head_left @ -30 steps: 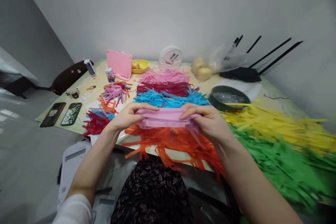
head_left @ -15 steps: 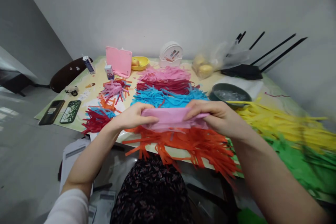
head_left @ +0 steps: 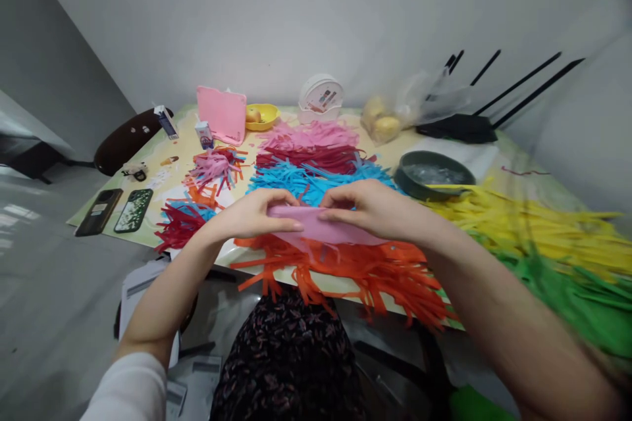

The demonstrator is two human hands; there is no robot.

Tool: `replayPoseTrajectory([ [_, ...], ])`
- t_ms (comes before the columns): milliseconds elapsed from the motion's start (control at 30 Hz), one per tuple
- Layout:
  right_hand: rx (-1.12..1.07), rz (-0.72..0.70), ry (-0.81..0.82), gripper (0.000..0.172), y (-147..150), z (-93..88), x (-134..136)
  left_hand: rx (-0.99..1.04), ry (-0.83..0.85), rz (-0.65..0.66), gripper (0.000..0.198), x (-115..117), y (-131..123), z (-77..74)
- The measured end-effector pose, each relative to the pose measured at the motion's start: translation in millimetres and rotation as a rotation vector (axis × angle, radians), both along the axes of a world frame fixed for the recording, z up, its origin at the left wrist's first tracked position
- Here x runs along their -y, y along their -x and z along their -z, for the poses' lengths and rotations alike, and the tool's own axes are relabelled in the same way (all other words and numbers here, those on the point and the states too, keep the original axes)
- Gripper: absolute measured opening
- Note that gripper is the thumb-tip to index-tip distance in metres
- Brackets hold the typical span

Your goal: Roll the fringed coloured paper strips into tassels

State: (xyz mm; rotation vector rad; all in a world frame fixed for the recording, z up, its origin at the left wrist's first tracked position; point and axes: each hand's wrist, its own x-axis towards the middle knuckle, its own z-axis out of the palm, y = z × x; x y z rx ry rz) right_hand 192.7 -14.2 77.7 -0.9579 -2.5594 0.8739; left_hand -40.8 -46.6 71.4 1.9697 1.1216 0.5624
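Note:
A strip of pink tissue paper (head_left: 326, 227) is stretched between my two hands above the table's near edge. My left hand (head_left: 261, 214) pinches its left end, thumb in front. My right hand (head_left: 363, 210) grips its upper edge, thumb and fingers pressed together, close to my left hand. Loose strips dangle from the paper's lower side. Beneath it lies orange fringed paper (head_left: 345, 270), partly hanging over the table edge. Just behind my hands is a blue fringed bundle (head_left: 296, 177), then a dark red one (head_left: 311, 158) and a pink one (head_left: 316, 136).
Yellow fringe (head_left: 523, 223) and green fringe (head_left: 573, 302) lie to the right, near a dark green bowl (head_left: 434, 174). Mixed tassels (head_left: 217, 168), two phones (head_left: 132, 210) and a pink tablet case (head_left: 222, 115) are on the left. A yellow dish (head_left: 269, 115) stands behind.
My right hand has shifted left along the pink paper, closer to my left hand. The paper's right end now extends beneath my right hand.

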Motion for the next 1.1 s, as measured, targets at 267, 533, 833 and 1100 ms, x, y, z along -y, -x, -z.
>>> replayPoseTrajectory([
  [267, 0.034, -0.098, -0.038, 0.026, 2, -5.3, -3, 0.054, 0.091, 0.019, 0.036, -7, 0, 5.5],
  [533, 0.068, -0.099, -0.06, 0.019, 4, -9.6, -1, 0.088, 0.131, 0.037, 0.035, -10, -1, 10.7],
  [833, 0.041, -0.059, -0.037, 0.02, 4, -2.1, -1, 0.056, 0.097, 0.023, 0.029, -7, -2, 7.2],
  [1100, -0.026, -0.045, 0.001, 0.025, -5, -2.1, 0, 0.095, 0.121, -0.029, 0.023, -4, -1, 5.0],
])
